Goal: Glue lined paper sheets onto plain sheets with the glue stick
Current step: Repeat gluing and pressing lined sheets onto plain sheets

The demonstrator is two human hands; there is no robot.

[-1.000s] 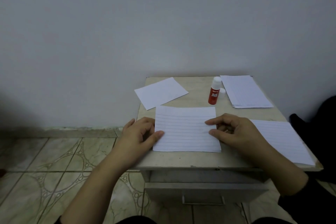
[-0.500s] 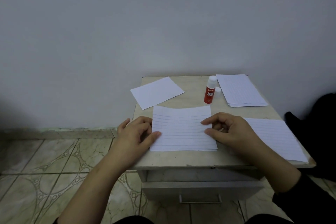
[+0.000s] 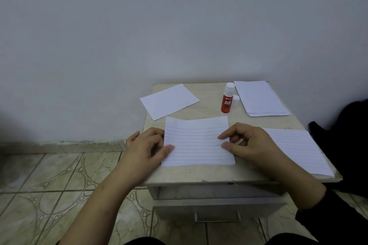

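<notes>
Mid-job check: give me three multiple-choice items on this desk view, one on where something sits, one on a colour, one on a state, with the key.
1. Where does the glue stick stand?
A. On the floor
B. Left of the far stack of lined sheets
C. In the drawer

2. What colour is the glue stick's body?
A. Red
B. Green
C. Black

3. How is the glue stick?
A. Lying capped
B. Held in a hand
C. Upright, cap beside it

Key: 1 B, it stands just beside that stack; 2 A, red label area below a white top; 3 C, both hands are on the lined sheet instead.
</notes>
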